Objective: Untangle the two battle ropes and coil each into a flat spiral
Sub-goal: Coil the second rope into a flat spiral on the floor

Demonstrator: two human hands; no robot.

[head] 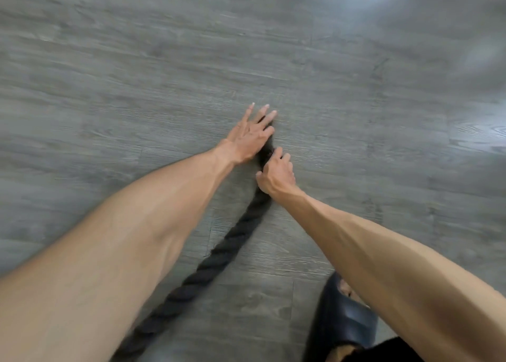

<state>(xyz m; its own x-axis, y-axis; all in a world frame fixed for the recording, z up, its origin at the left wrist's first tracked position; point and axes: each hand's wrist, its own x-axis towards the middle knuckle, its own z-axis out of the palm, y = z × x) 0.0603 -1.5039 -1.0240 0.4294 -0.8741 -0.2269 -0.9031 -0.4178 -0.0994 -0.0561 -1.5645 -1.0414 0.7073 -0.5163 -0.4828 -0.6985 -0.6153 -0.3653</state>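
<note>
One thick black twisted battle rope (219,252) runs across the grey floor from the bottom left up to the middle of the view, where its end lies between my hands. My left hand (250,134) lies flat with straight, spread fingers, pressing on the rope's end. Just below it, my right hand (276,172) curls its fingers round the rope. The rope's tip is mostly hidden under my left hand, and only this one rope is in view.
Grey wood-look plank floor (356,88) fills the view on all sides of my hands. My foot in a black slide sandal (342,318) stands at the bottom right, to the right of the rope.
</note>
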